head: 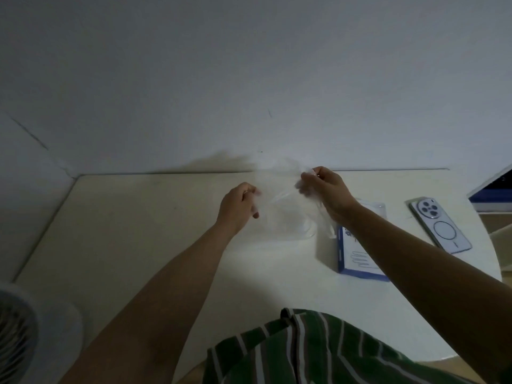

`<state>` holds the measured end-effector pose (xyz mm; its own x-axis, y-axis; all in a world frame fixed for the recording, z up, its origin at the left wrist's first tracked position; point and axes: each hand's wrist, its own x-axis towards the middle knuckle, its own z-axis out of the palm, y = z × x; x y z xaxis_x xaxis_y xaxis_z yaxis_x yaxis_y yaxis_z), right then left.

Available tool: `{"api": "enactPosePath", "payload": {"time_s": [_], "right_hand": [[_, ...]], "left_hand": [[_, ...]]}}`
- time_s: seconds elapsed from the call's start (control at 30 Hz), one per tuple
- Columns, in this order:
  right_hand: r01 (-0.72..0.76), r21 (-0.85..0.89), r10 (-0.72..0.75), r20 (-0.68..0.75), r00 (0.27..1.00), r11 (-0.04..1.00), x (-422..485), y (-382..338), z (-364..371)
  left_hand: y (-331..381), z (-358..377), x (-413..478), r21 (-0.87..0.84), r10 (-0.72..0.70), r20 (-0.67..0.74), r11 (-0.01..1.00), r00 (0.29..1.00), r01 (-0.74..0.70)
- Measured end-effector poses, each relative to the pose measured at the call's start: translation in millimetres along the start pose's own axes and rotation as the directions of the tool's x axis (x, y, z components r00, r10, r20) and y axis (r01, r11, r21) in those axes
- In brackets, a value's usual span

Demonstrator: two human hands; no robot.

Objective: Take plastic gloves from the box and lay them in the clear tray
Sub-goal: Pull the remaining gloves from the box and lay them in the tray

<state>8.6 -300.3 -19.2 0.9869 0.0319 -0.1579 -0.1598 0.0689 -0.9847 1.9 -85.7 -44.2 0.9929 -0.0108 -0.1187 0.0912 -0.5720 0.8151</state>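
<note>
Two hands over the table (138,231), left hand (238,206) and right hand (324,192) each pinching an edge of one plastic glove (279,191), glove stretched above the clear tray (311,233), box (357,263) at tray's four o'clock, phone (440,225) beyond at three.

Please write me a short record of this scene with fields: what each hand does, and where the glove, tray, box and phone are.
left hand: pinches the left edge of the glove
right hand: pinches its right edge
glove: clear, spread between both hands, above the tray
tray: clear, on the table; contents cannot be told
box: blue and white, right of the tray, partly under the right forearm
phone: face down, right of the box
</note>
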Motion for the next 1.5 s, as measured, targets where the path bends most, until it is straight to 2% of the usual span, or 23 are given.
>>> {"api": "enactPosePath", "payload": {"time_s": [0.1, 0.2, 0.3, 0.4, 0.47, 0.57, 0.63, 0.7, 0.77, 0.8, 0.83, 0.9, 0.93, 1.07, 1.13, 1.17, 1.23, 1.27, 1.3, 1.33, 1.37, 1.43, 1.5], "right_hand": [[0.015, -0.008, -0.014, 0.002, 1.000, 1.000, 3.5, -4.2, 13.0], [0.029, -0.176, -0.011, 0.105, 0.994, 0.984, 5.8, -8.0, 19.3], [0.056, -0.390, 0.037, 0.228, 0.973, 0.919, 7.5, -11.1, 26.5], [0.079, -0.509, 0.031, 0.204, 0.979, 0.857, 12.5, -11.9, 31.4], [0.087, -0.596, 0.021, 0.172, 0.985, 0.798, 17.0, -11.3, 31.7], [0.070, -0.662, 0.023, 0.130, 0.991, 0.746, 22.8, -10.9, 30.8], [0.047, -0.678, 0.031, 0.103, 0.994, 0.734, 26.3, -10.3, 30.9], [0.019, -0.688, 0.039, 0.069, 0.997, 0.726, 29.9, -8.7, 30.5], [0.002, -0.703, 0.049, 0.052, 0.997, 0.712, 32.6, -7.0, 30.9], [-0.001, -0.707, 0.055, 0.055, 0.997, 0.708, 33.3, -7.1, 32.6], [0.001, -0.710, 0.061, 0.062, 0.996, 0.704, 33.8, -7.1, 34.6], [0.014, -0.718, 0.070, 0.088, 0.994, 0.696, 35.4, -7.4, 40.2], [0.017, -0.721, 0.079, 0.098, 0.992, 0.692, 37.0, -7.8, 42.2], [-0.005, -0.733, 0.110, 0.095, 0.989, 0.680, 46.1, -8.7, 37.3], [0.052, -0.762, -0.012, 0.058, 0.998, 0.646, 49.6, -6.8, 32.7], [0.138, -0.789, -0.149, 0.059, 0.987, 0.599, 49.6, -6.2, 32.2], [0.349, -0.779, -0.449, 0.097, 0.888, 0.521, 45.2, -7.7, 38.6], [0.433, -0.735, -0.527, 0.121, 0.841, 0.522, 42.8, -9.2, 44.1], [0.479, -0.678, -0.525, 0.159, 0.836, 0.557, 40.7, -9.5, 49.8], [0.477, -0.642, -0.462, 0.208, 0.862, 0.600, 39.0, -7.6, 55.4], [0.426, -0.656, -0.339, 0.265, 0.903, 0.623, 38.3, -2.9, 60.3], [0.278, -0.784, -0.014, 0.325, 0.946, 0.555, 39.4, 14.4, 64.4], [0.170, -0.867, 0.200, 0.292, 0.935, 0.469, 40.8, 35.9, 62.6]], "left_hand": [[-1.7, -7.7, 0.5, 0.036, -0.031, -0.012, 0.999, 0.999, 0.032], [5.8, -14.1, 4.1, -0.149, -0.046, -0.066, 0.988, 0.997, 0.036], [21.2, -18.0, 3.9, -0.286, 0.023, 0.060, 0.958, 0.998, -0.005], [33.7, -17.0, 2.3, -0.433, 0.046, 0.191, 0.900, 0.981, 0.043], [35.7, -20.3, 4.1, -0.398, 0.019, 0.275, 0.912, 0.961, 0.096], [27.1, -24.2, 10.6, -0.170, -0.016, 0.348, 0.982, 0.938, 0.080], [19.9, -25.0, 13.8, -0.177, -0.097, 0.264, 0.973, 0.960, 0.147], [19.4, -27.3, 15.2, -0.327, -0.240, 0.171, 0.901, 0.956, 0.285], [20.9, -28.5, 15.5, -0.463, -0.298, 0.183, 0.815, 0.937, 0.349], [21.6, -28.7, 15.9, -0.471, -0.285, 0.205, 0.810, 0.936, 0.349], [23.0, -28.2, 16.2, -0.419, -0.248, 0.228, 0.848, 0.942, 0.325], [23.9, -24.9, 15.3, -0.233, -0.162, 0.287, 0.944, 0.944, 0.232], [20.8, -21.0, 17.2, -0.187, -0.145, 0.269, 0.962, 0.952, 0.199], [10.6, -14.8, 25.5, -0.316, -0.218, 0.011, 0.925, 0.976, 0.210], [3.1, -14.1, 29.8, -0.213, -0.235, -0.078, 0.953, 0.969, 0.214], [-1.8, -12.8, 31.8, -0.134, -0.243, -0.108, 0.964, 0.964, 0.228], [-11.9, -7.7, 35.8, -0.002, -0.246, -0.165, 0.968, 0.955, 0.249], [-17.8, -3.7, 37.8, 0.046, -0.249, -0.189, 0.964, 0.950, 0.262], [-22.6, 0.9, 39.6, 0.095, -0.243, -0.206, 0.959, 0.948, 0.267], [-24.6, 3.3, 39.9, 0.139, -0.231, -0.215, 0.955, 0.949, 0.263], [-25.7, 4.3, 39.7, 0.180, -0.212, -0.223, 0.950, 0.951, 0.255], [-23.7, 4.2, 38.8, 0.275, -0.189, -0.222, 0.929, 0.957, 0.247], [-21.5, 4.0, 39.2, 0.353, -0.173, -0.199, 0.905, 0.965, 0.235]]}}
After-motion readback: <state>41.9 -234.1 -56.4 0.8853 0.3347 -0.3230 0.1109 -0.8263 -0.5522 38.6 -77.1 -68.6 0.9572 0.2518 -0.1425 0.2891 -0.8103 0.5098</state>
